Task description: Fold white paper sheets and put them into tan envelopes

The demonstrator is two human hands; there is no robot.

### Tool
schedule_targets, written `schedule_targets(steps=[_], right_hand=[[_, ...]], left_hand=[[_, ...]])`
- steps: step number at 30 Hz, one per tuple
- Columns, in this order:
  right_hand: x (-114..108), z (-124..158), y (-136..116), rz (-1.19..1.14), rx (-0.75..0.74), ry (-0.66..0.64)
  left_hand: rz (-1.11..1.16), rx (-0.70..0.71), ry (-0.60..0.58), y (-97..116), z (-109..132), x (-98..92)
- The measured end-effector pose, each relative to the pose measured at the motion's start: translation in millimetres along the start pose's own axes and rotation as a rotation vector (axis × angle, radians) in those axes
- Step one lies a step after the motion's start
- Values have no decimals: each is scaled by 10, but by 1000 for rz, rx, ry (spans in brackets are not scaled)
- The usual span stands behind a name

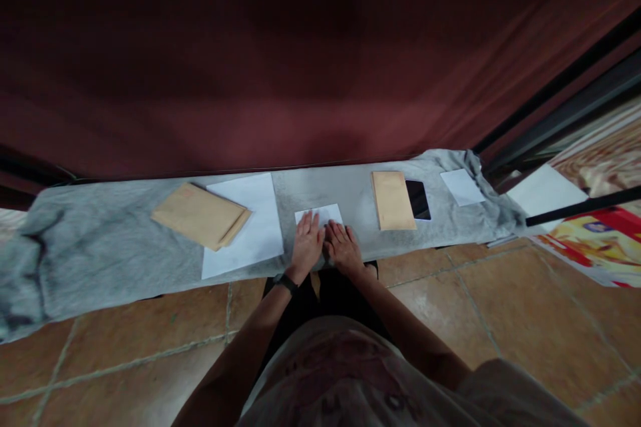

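Observation:
A small folded white paper (323, 213) lies on the grey cloth (110, 240) that covers a long low surface. My left hand (306, 243) rests flat on the paper's left part, fingers stretched out. My right hand (343, 245) lies flat beside it on the paper's right part, fingers also extended. The two hands nearly touch. A dark watch sits on my left wrist.
Left of my hands lie a large white sheet (250, 227) and a stack of brown envelopes (200, 215). To the right lie another brown envelope (392, 200), a dark tablet (418, 199) and a small white paper (461, 187). A dark red curtain hangs behind; tiled floor below.

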State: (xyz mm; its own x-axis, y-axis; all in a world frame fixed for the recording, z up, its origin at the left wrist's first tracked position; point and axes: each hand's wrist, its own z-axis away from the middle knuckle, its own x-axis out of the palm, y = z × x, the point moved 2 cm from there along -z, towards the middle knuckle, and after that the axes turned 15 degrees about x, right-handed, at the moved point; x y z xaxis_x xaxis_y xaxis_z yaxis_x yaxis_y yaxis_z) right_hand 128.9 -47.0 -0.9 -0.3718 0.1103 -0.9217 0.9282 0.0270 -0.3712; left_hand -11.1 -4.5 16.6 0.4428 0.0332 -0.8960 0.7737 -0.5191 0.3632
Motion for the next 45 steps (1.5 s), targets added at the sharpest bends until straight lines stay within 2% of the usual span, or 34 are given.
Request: schedule_targets(steps=[2, 5, 10, 15, 18, 21, 26, 30, 33, 39, 45], right_hand=[[7, 4, -12, 57, -7, -21], [18, -6, 4, 103, -21, -30], [30, -36, 126, 110, 38, 44], [35, -59, 223, 91, 51, 77], [35, -60, 231, 81, 51, 80], [28, -59, 223, 83, 59, 63], [15, -56, 213, 156, 32, -13], [15, -50, 212, 167, 25, -12], [20, -50, 212, 132, 34, 15], [25, -66, 217, 74, 62, 67], [53, -48, 238, 74, 60, 104]], left_hand=[[-22, 72, -123, 108, 26, 96], [-86, 67, -180, 167, 51, 178], [-157, 65, -150, 74, 111, 155], [-195, -14, -85, -79, 199, 86], [-200, -58, -65, -98, 189, 71], [-166, -12, -71, -5, 85, 97], [-6, 247, -200, 262, -249, 260], [20, 230, -244, 288, -473, 350], [-5, 209, -237, 215, -514, 350], [-87, 136, -169, 7, -333, 276], [-137, 13, -54, -141, 39, 201]])
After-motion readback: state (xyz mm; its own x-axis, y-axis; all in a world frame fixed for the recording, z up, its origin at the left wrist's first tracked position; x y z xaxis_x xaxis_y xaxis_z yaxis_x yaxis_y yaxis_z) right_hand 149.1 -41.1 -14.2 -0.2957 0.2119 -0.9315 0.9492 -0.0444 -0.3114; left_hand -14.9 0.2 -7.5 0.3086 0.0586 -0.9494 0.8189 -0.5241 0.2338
